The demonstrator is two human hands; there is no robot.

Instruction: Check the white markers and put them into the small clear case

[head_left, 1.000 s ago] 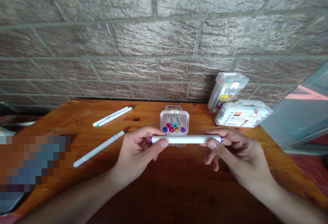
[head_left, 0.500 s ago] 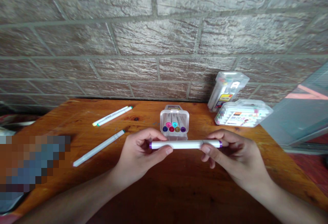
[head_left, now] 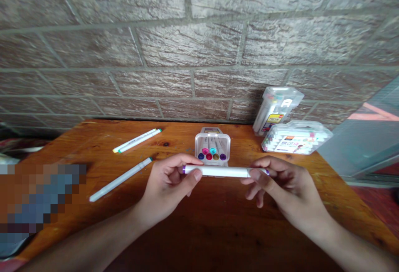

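A white marker (head_left: 222, 171) with purple ends lies level between my two hands, above the table. My left hand (head_left: 170, 180) pinches its left end between thumb and fingers. At the other end, my right hand (head_left: 285, 185) grips it near a seam line, with the lower fingers loosely curled beneath. Just behind the marker stands an open clear plastic case (head_left: 229, 143). Several markers (head_left: 212, 149) rest inside, showing pink, turquoise, blue, red, ochre and purple ends towards me.
On the wooden table (head_left: 199, 230), a single marker (head_left: 121, 180) and two side-by-side markers (head_left: 137, 141) lie at left. An upright marker case (head_left: 274, 112) and a low marker case (head_left: 296, 138) stand back right. Behind rises a brick wall (head_left: 162, 47). A pixelated patch covers the left edge.
The purple-ended marker has risen slightly and its left end has tipped up a little. My thumbs have shifted along the barrel towards its ends. The other markers and cases stay put.
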